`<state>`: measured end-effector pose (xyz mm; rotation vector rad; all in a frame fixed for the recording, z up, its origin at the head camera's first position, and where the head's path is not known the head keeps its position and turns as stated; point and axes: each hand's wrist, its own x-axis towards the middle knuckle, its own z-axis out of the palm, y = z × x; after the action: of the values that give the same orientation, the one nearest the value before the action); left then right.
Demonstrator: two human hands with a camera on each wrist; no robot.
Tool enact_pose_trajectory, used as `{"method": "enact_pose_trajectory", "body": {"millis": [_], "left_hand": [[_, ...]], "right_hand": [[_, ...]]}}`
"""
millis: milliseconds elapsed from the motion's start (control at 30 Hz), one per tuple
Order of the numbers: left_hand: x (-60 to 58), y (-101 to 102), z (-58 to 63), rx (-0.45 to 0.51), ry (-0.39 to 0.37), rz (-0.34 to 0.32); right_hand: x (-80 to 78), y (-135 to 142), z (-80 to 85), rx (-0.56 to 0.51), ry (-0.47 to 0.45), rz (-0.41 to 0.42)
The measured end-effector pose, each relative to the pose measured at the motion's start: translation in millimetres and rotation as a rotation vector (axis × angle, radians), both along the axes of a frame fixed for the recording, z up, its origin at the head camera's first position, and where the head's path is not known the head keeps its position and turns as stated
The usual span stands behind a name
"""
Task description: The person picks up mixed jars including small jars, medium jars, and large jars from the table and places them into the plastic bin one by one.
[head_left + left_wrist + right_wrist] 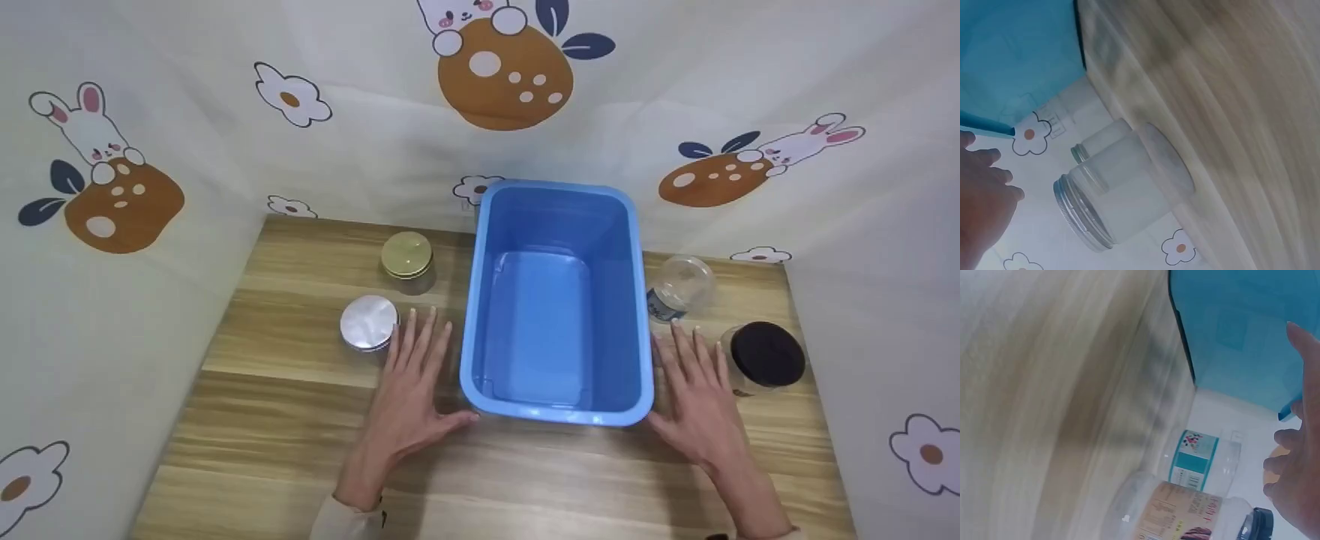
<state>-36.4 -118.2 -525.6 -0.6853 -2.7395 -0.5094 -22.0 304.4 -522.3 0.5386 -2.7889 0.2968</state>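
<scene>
A blue plastic bin (551, 415) stands upright at the middle of the table, and its inside shows bare. My left hand (409, 397) is at the bin's left side, fingers spread and straight, thumb near the front left corner. On the right side my right hand (697, 409) is held likewise, thumb by the front right corner. Whether either hand touches the bin, I cannot tell. Left of the bin are a silver-lidded jar (369, 322), close to my left fingertips, and a gold-lidded jar (407, 255). In the left wrist view both jars look clear, the silver-lidded jar (1129, 191) being larger.
Right of the bin stand a clear jar (686, 281) with a teal-and-white label (1193, 461) and a black-lidded jar (766, 354) with a brownish label (1179, 514). Patterned fabric walls (360, 157) rise behind and beside the wooden table (277, 427).
</scene>
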Motion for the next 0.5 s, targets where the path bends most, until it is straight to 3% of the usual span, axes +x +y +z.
{"method": "enact_pose_trajectory", "body": {"millis": [267, 500], "left_hand": [[-3.4, 12.4, 3.6, 0.122, -0.019, -0.084], [-2.9, 15.5, 6.2, 0.172, -0.041, -0.079]], "right_hand": [[-4.8, 11.9, 14.8, -0.026, 0.048, 0.019], [-7.8, 16.9, 20.4, -0.029, 0.060, 0.011]]}}
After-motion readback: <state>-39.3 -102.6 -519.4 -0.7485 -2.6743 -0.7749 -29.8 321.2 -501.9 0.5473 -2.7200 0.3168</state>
